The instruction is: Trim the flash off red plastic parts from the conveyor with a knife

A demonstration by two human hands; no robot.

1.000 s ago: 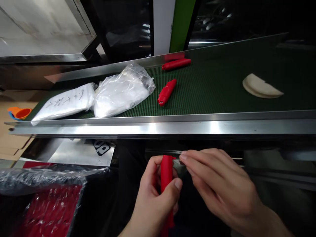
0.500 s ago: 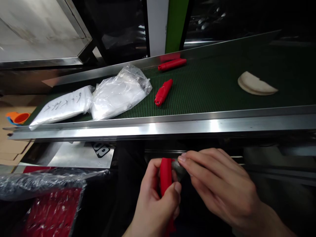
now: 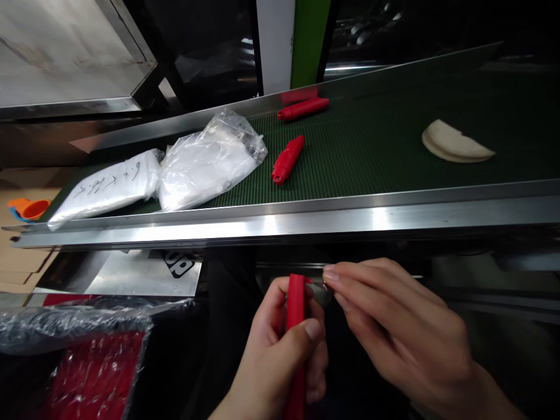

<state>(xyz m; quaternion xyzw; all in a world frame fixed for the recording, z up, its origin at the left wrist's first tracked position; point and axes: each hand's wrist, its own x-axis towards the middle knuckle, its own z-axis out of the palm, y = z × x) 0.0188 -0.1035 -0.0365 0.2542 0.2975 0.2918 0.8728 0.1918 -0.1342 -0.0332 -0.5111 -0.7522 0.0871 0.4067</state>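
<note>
My left hand (image 3: 280,350) is closed round a long red plastic part (image 3: 296,303), held upright below the conveyor's front rail. Just right of the part's top, my right hand (image 3: 394,326) is pinched, its thumb and fingertips pressed together on something small that I cannot make out. A small red bit sticks out of the part toward those fingertips, with a gap between. On the green belt (image 3: 359,151) lie two more red parts, one (image 3: 289,160) nearer the front and another (image 3: 303,109) by the back rail.
Two plastic bags of white material (image 3: 205,169) (image 3: 109,184) lie on the belt's left. A beige half-round piece (image 3: 455,143) rests at the right. Lower left, a plastic-lined box holds red parts (image 3: 96,373). Orange and blue cups (image 3: 32,209) sit at far left.
My right hand has moved slightly right, away from the top of the red part. My left hand still holds the part, which has shifted a little. The view has moved slightly.
</note>
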